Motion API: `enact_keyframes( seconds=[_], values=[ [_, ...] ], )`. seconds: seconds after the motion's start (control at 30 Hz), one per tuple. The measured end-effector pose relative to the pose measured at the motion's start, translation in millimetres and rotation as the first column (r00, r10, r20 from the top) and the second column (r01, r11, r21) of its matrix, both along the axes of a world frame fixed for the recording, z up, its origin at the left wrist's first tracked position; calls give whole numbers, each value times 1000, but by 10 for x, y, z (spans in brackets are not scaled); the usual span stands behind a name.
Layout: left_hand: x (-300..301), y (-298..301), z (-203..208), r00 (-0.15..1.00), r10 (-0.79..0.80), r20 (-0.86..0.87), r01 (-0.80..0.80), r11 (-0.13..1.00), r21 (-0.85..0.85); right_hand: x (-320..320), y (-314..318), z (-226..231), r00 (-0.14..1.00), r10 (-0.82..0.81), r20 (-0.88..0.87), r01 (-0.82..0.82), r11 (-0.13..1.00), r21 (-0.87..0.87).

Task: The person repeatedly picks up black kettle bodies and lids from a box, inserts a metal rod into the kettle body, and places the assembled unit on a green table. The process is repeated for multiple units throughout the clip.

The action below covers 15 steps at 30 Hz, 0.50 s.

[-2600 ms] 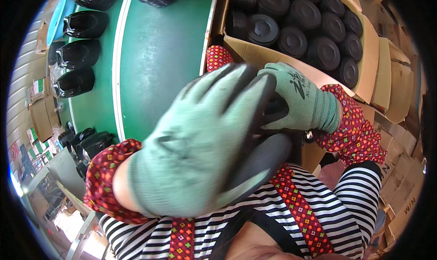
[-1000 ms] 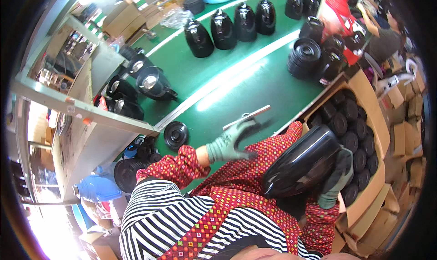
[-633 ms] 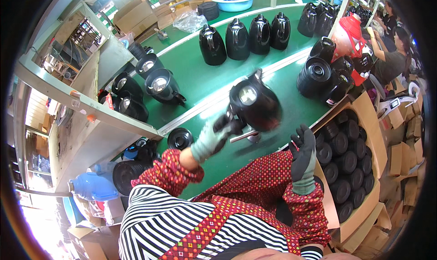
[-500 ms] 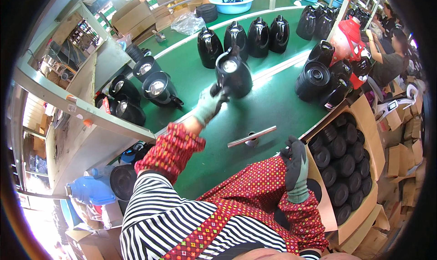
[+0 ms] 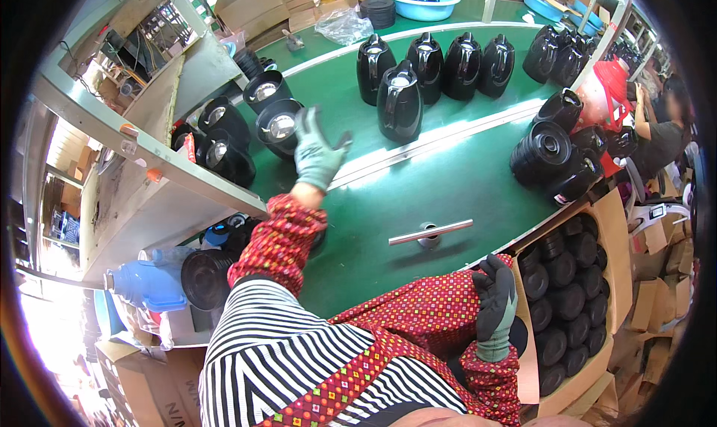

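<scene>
Black jug, in the left hand a moment ago, now stands by itself on the green counter, just beyond its white strip — so its placing looks finished. Nearest the body, the right hand is loosely curled by the counter's near edge, with nothing seen in it. Beside it sits an open carton packed with black round discs. Farther in, a metal bar on a short post rises between lap and strip, in the way of a low reach across. Empty and spread, the left hand has let go and is right at an open-mouthed jug; whether they touch, I cannot tell. A pale frame hems in that left side, while a stack of black lids crowds the counter's right edge. Behind the placed jug stand four similar ones — and past them, a blue basin.
</scene>
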<state>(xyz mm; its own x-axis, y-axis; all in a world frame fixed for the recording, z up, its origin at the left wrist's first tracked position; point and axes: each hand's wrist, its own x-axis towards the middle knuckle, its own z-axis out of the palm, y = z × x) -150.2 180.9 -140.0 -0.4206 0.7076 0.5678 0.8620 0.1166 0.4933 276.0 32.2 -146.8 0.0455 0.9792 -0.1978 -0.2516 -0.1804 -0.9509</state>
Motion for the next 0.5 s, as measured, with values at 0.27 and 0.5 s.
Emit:
enact_keyframes(
  seconds=[0.27, 0.5],
  values=[
    [-1262, -519, -269, 989, 102, -104, -125, 959, -255, -170, 7, 225, 973, 203, 106, -206, 978, 23],
    [74, -841, 548, 929, -334, -158, 340, 940, 13, -464, 142, 665, 966, 259, 16, -259, 959, 113]
  ],
)
